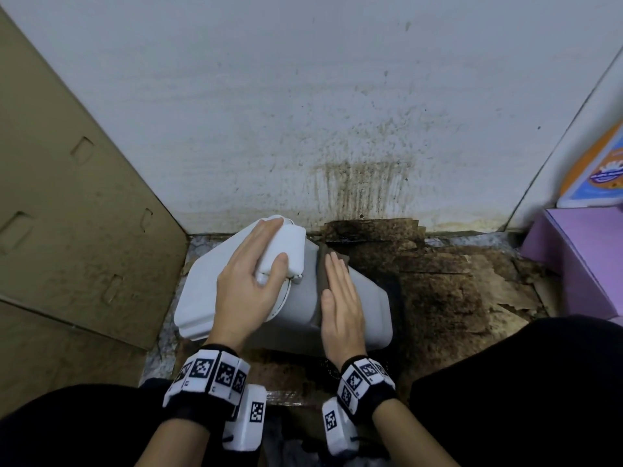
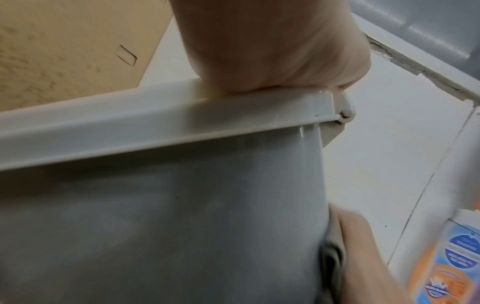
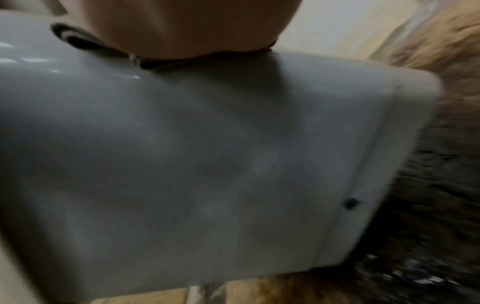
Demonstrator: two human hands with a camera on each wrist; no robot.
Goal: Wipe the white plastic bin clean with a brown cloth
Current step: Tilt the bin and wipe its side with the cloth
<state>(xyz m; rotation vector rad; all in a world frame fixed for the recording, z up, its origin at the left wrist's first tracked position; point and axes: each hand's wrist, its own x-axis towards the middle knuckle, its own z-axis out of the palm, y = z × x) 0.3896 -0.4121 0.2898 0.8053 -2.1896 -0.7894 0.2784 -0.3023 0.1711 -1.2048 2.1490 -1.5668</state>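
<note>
Steadying the tipped white plastic bin (image 1: 364, 308), my left hand (image 1: 247, 281) grips its lid while my flat-fingered right hand (image 1: 340, 298) presses the brown cloth (image 1: 322, 264) against it.

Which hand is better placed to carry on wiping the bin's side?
Right hand: it presses the brown cloth flat on the bin; the left hand grips the lid.
</note>
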